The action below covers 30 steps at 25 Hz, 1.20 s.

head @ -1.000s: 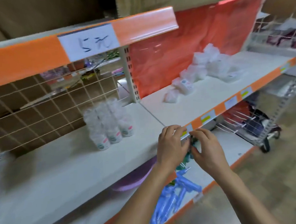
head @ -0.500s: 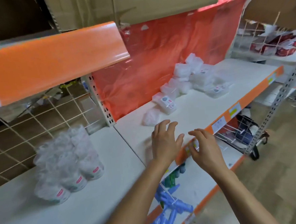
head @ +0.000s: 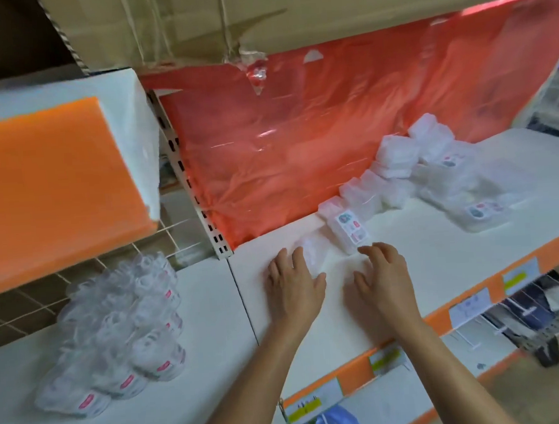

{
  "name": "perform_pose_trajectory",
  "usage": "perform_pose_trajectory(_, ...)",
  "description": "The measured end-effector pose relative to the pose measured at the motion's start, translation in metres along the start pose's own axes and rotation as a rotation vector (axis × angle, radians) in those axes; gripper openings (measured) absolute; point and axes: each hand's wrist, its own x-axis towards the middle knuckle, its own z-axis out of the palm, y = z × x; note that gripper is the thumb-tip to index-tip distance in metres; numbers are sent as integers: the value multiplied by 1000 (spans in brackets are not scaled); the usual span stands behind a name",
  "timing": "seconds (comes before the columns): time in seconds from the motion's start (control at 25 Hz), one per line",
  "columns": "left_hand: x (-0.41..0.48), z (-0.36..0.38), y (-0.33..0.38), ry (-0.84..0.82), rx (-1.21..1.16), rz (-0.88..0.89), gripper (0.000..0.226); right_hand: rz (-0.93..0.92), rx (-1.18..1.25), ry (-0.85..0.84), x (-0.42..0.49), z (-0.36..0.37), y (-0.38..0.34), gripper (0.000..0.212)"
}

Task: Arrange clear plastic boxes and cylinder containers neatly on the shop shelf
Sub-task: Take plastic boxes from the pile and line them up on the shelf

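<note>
Shelf count
One left hand (head: 293,287), one right hand (head: 384,280), four price labels (head: 470,307); cylinder containers (head: 121,329) and clear boxes (head: 400,160) too blurred to count.

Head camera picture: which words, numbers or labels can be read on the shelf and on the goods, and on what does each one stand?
No text here can be read for certain.
Stickers on the clear boxes: coloured print, too blurred.
Pink labels on the round containers: too blurred.
Price tags on the orange shelf edge: yellow-green band, print too small.
</note>
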Motion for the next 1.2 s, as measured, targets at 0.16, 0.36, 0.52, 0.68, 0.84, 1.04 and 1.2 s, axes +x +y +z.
perform_pose_trajectory(0.16,17,-8,2,-92,-2,-101,55,-43,18,-46,35,0,-1,57)
perform_pose_trajectory(0.36,18,-6,6,-97,-66,-211,54,-85,-18,-105,54,7,11,53)
perform_pose_trajectory(0.52,6,-5,11,-70,-100,-278,51,-107,-14,-121,55,5,19,41)
perform_pose_trajectory(0.68,-17,-11,18,-39,-115,-320,51,-80,-25,-169,57,3,17,39)
perform_pose_trajectory(0.84,-39,-22,24,8,-146,-336,51,-49,17,-169,55,-2,16,27)
perform_pose_trajectory(1.04,-58,-31,17,114,-298,-400,50,-137,204,-254,38,-8,4,47)
perform_pose_trajectory(1.2,-76,-48,11,297,-388,-444,44,-279,295,-344,14,-8,-8,56)
